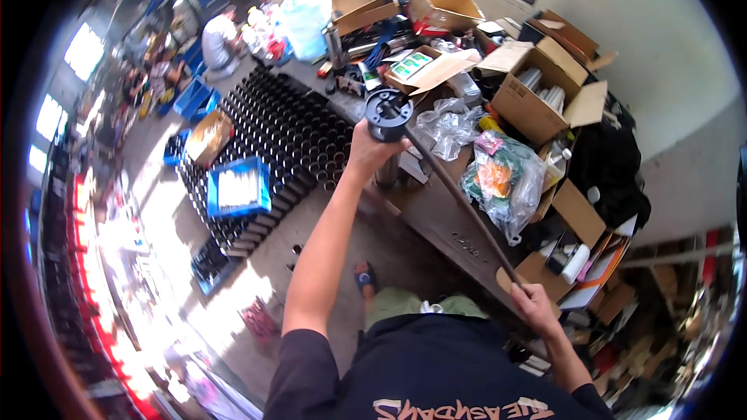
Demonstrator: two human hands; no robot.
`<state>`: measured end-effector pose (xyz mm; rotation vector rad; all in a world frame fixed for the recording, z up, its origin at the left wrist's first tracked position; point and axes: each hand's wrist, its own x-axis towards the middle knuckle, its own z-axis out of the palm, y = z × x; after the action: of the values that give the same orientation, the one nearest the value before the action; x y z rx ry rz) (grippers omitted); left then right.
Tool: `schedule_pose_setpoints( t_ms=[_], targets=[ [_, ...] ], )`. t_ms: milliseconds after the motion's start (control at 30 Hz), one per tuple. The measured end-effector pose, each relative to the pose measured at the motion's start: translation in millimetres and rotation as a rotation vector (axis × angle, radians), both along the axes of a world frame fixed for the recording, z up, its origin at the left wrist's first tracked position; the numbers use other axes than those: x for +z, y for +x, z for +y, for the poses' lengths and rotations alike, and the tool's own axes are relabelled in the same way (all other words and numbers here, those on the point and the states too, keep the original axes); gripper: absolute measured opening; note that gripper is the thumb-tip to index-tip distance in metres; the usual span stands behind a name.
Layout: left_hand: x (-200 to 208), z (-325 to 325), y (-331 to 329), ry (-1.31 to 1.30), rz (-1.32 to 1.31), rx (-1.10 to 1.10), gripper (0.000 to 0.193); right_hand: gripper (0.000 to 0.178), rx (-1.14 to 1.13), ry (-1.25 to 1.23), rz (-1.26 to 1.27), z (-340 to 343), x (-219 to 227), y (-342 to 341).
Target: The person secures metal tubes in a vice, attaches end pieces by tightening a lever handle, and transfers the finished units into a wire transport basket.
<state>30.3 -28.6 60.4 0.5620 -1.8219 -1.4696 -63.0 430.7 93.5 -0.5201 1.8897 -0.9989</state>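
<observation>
My left hand (pixel 369 149) is wrapped round the side of a black round metal part (pixel 387 113), which has a ring-shaped face with small holes and a recessed centre. From beside that part a long dark metal bar (pixel 467 210) slants down to the right over the workbench (pixel 436 222). Its near end is in the closed fingers of my right hand (pixel 535 307). Whether the bar is joined to the round part cannot be made out. Several small metal pieces (pixel 465 244) lie on the bench beside the bar.
Many black tubes (pixel 288 120) stand in rows at the left, with a blue bin (pixel 238 187) on top. Plastic bags (pixel 506 179) and an open cardboard box (pixel 541 97) crowd the bench's right side. A person (pixel 221 43) crouches at the far left.
</observation>
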Motion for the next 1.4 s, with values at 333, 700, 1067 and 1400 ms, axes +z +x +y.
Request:
schedule_pose_setpoints(
  t_ms=[333,700,1067,1400],
  targets=[
    [7,-13,19,0.221,0.067,-0.170,0.031,0.054,0.307,-0.224,-0.821,-99,-28,58],
    [6,-60,34,0.133,0.070,-0.381,0.041,0.056,0.245,-0.207,-0.542,-118,-27,99],
    [-16,-113,-22,-0.003,0.022,-1.108,0.045,0.045,-0.403,-0.849,-0.576,-332,-81,371],
    [-82,-83,220,0.859,-0.488,-0.666,0.052,0.038,-0.139,-0.669,-0.119,-362,-86,340]
  ],
)
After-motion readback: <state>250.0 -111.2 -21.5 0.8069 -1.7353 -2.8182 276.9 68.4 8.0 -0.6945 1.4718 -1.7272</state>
